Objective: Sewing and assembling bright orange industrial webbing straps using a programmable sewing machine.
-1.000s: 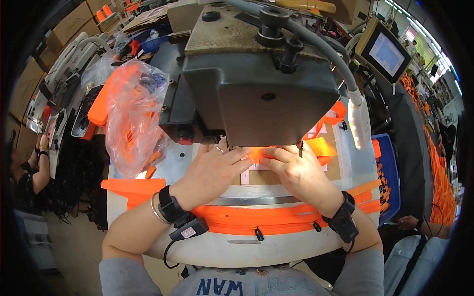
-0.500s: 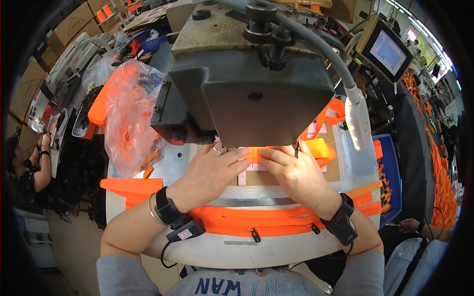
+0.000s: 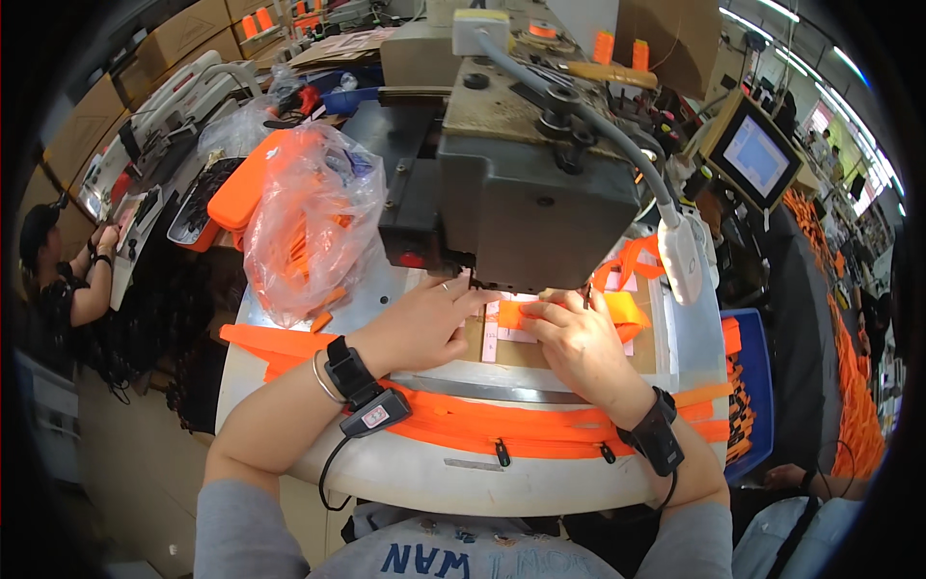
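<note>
My left hand (image 3: 420, 323) reaches under the sewing machine head (image 3: 540, 193), fingers stretched out and pointing at the needle area; part of the fingertips is hidden there. With bent fingers pressed together, my right hand (image 3: 584, 347) grips a short orange fabric strip (image 3: 514, 313) that lies over pale pink guide pieces (image 3: 490, 343) on a brown plate. Behind the right fingers a looped end of orange webbing (image 3: 627, 311) sticks up. Across the front of the table, below both hands, runs a long orange zipper tape (image 3: 540, 431) with black pulls.
A clear plastic bag (image 3: 309, 232) of orange pieces stands left of the machine. On the right are a blue bin (image 3: 752, 386) and a screen (image 3: 757, 150). A grey cable ends in a white lamp (image 3: 680, 261). Another person (image 3: 72, 256) works at far left.
The view has shifted, so the machine sits farther right and shows more of its top. My left fingers have drawn away from the orange strip toward the needle area; the right hand stays at the strip.
</note>
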`<action>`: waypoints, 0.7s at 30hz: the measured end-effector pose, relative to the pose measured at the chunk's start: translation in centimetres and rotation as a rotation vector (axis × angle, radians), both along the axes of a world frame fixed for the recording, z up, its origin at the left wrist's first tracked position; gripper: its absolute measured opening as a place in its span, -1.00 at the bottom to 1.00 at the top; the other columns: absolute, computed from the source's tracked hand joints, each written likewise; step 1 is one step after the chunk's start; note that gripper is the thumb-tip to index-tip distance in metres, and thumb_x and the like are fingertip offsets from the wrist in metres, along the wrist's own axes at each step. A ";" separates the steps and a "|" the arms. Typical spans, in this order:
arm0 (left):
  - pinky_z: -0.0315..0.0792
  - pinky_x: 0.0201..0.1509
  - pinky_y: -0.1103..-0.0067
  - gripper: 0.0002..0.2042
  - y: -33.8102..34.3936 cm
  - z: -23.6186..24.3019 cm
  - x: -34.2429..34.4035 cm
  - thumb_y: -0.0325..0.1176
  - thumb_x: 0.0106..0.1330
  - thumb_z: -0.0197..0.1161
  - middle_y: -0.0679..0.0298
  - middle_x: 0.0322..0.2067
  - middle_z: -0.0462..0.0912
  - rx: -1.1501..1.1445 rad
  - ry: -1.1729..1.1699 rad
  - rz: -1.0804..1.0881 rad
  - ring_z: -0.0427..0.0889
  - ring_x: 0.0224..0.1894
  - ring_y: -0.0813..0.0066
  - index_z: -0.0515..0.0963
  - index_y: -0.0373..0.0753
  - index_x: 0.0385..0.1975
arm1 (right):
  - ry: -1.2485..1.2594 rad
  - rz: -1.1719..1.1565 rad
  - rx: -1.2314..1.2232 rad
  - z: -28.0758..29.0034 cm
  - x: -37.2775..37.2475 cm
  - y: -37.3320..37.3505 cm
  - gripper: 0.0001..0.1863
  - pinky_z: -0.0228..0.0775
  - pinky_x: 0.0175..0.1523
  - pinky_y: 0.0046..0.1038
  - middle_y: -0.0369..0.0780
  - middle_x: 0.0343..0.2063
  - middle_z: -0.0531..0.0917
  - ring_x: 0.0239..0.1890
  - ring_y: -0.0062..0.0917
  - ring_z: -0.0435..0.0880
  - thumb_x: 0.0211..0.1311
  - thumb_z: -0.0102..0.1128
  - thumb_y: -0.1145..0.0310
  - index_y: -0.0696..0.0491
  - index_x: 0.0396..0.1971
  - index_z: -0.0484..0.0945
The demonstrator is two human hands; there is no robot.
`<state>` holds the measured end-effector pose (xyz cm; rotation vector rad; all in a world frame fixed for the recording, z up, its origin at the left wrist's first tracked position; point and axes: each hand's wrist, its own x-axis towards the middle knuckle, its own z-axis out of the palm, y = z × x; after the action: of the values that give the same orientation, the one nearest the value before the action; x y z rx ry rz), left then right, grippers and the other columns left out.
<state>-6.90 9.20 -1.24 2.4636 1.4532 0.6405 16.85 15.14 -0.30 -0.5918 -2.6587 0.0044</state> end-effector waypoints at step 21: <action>0.25 0.00 0.24 -0.57 0.1 -0.4 0.6 -0.39 0.13 0.14 0.25 0.00 0.50 0.119 0.216 0.082 0.37 0.13 0.24 0.44 -0.19 0.07 | -0.034 -0.046 -0.011 0.3 0.0 -0.2 -0.80 0.15 0.24 -0.20 -0.30 -0.18 0.63 -0.02 -0.38 0.50 -0.08 0.18 0.51 0.05 -0.37 0.63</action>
<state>-6.28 9.34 -1.60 2.6455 1.6466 0.5020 16.88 14.95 -0.03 -0.6625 -2.6791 -0.0045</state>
